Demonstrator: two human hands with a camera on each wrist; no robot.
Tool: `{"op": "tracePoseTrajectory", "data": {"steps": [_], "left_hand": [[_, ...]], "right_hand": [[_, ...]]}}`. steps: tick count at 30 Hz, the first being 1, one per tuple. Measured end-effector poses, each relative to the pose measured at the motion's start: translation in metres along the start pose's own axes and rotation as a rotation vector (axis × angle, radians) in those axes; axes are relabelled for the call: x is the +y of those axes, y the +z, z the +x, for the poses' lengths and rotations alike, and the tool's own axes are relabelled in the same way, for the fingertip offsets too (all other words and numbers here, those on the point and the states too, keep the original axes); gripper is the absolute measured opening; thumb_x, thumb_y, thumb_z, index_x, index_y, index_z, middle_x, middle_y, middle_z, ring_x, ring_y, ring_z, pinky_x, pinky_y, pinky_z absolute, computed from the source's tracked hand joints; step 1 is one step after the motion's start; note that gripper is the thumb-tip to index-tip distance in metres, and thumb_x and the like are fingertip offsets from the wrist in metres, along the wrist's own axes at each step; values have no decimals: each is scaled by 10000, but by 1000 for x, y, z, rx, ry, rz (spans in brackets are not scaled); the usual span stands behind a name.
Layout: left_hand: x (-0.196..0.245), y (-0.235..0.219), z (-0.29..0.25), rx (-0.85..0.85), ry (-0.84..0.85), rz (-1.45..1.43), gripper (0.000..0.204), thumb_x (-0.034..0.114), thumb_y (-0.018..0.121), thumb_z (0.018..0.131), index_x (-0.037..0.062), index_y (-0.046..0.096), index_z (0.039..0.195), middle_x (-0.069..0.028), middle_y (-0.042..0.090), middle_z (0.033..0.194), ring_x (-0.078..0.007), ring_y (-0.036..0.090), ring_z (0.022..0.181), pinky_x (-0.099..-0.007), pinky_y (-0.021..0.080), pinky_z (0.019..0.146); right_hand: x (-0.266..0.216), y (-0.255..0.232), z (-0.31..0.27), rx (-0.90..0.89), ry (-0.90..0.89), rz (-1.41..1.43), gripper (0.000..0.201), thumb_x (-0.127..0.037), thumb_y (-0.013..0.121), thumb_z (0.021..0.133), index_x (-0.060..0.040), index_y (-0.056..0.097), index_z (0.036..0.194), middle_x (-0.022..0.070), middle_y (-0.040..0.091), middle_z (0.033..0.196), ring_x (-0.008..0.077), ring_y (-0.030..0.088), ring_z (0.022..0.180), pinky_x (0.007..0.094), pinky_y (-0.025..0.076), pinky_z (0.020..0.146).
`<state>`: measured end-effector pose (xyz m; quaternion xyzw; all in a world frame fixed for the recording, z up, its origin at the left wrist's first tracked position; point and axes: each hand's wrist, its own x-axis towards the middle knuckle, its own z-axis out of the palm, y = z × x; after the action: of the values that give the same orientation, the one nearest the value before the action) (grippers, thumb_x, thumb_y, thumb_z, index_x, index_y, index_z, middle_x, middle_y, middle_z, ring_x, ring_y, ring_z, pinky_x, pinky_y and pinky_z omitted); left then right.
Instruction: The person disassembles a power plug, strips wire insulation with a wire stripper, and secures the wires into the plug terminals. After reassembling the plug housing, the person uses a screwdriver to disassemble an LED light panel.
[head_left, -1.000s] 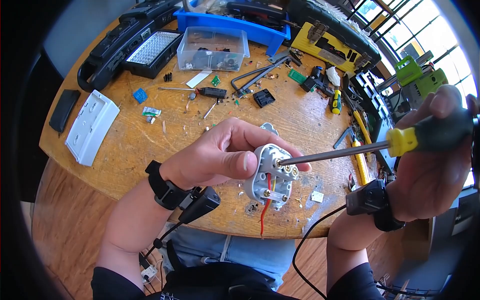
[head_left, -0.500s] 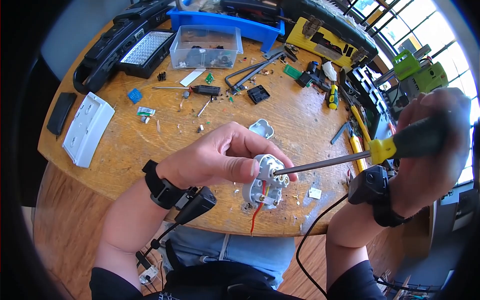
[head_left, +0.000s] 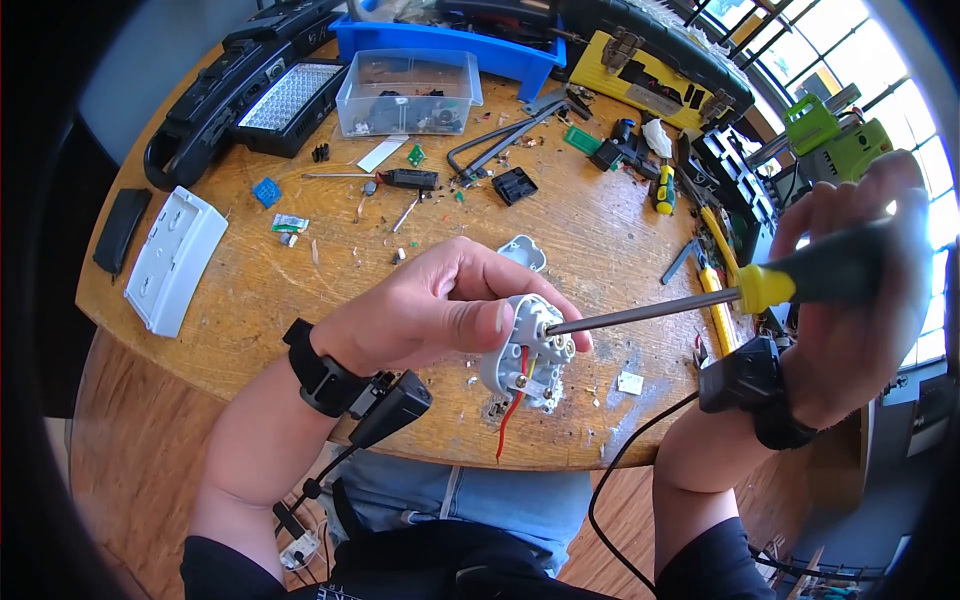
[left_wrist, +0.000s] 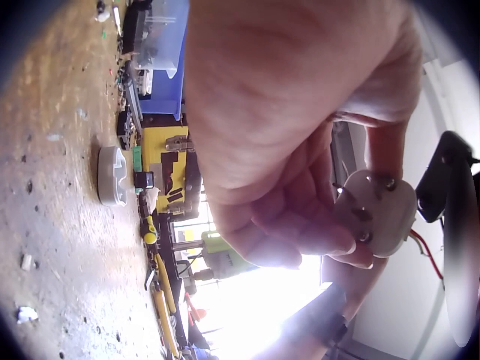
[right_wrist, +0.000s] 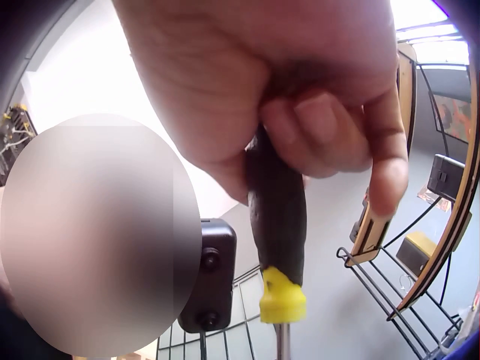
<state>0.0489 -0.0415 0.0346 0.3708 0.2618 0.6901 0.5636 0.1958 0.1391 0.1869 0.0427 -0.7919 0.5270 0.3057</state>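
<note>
My left hand (head_left: 420,310) holds a light grey electrical connector (head_left: 502,375) between thumb and fingers, raised over the table. Brass terminal screws show in its open side, and a red wire (head_left: 507,425) hangs below it. The connector's outer face (left_wrist: 390,214) shows in the left wrist view, where the fingers curl at its edge. My right hand (head_left: 862,300) grips the dark handle of a screwdriver (right_wrist: 279,217) with a yellow collar. The steel shaft (head_left: 650,313) slants leftward, its tip at a terminal screw. On the table behind the left hand lies a matching grey cover (head_left: 523,253).
A clear plastic box (head_left: 405,110) and a blue tray (head_left: 450,45) stand at the back. A yellow-black toolbox (head_left: 645,85) is at the back right. Another screwdriver (head_left: 410,179), a hex key-like bent tool (head_left: 480,155) and a white casing (head_left: 175,262) lie on the wooden table (head_left: 270,330).
The connector and screwdriver have shifted slightly left in view, with the tip staying at the terminal. The right hand's fingers have changed their hold on the handle. More of the grey cover shows now.
</note>
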Motion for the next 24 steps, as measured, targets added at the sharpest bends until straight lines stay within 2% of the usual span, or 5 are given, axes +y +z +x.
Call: {"op": "tracePoseTrajectory", "data": {"steps": [2, 7, 10, 18, 24], "left_hand": [[4, -1, -1, -52, -38, 61, 699, 494, 698, 744, -95, 576, 1102, -151, 633, 1050, -168, 592, 980, -291, 445, 876], [2, -1, 0, -59, -15, 47, 700, 501, 690, 750, -96, 578, 1097, -152, 634, 1043, -171, 590, 986, -291, 439, 884], [2, -2, 0, -64, 9, 49, 701, 508, 681, 755, -97, 579, 1094, -151, 633, 1041, -169, 589, 985, -289, 436, 884], [1, 0, 1, -67, -2, 54, 718, 537, 670, 753, -93, 587, 1087, -146, 633, 1037, -150, 583, 956, -274, 435, 857], [2, 3, 1, 12, 16, 66, 766, 517, 702, 719, -145, 552, 1074, -225, 629, 990, -250, 658, 787, -380, 544, 691]], "right_hand": [[6, -4, -1, -94, -43, -75, 517, -374, 496, 845, 25, 376, 1150, 70, 431, 751, 164, 445, 566, 307, 405, 527], [11, -8, -3, -68, -151, -135, 700, -502, 520, 803, 51, 297, 1171, 57, 412, 710, 175, 420, 563, 338, 399, 533], [13, -9, 1, -229, -87, 198, 685, -459, 517, 808, 57, 294, 1199, 59, 413, 700, 174, 427, 594, 335, 402, 535], [15, -4, 3, -141, -205, -83, 502, -325, 501, 850, 23, 339, 1175, 37, 415, 744, 153, 423, 655, 342, 413, 613], [20, 4, -4, 89, -118, -92, 555, -308, 522, 832, 31, 315, 1219, 50, 421, 791, 170, 437, 706, 352, 412, 655]]}}
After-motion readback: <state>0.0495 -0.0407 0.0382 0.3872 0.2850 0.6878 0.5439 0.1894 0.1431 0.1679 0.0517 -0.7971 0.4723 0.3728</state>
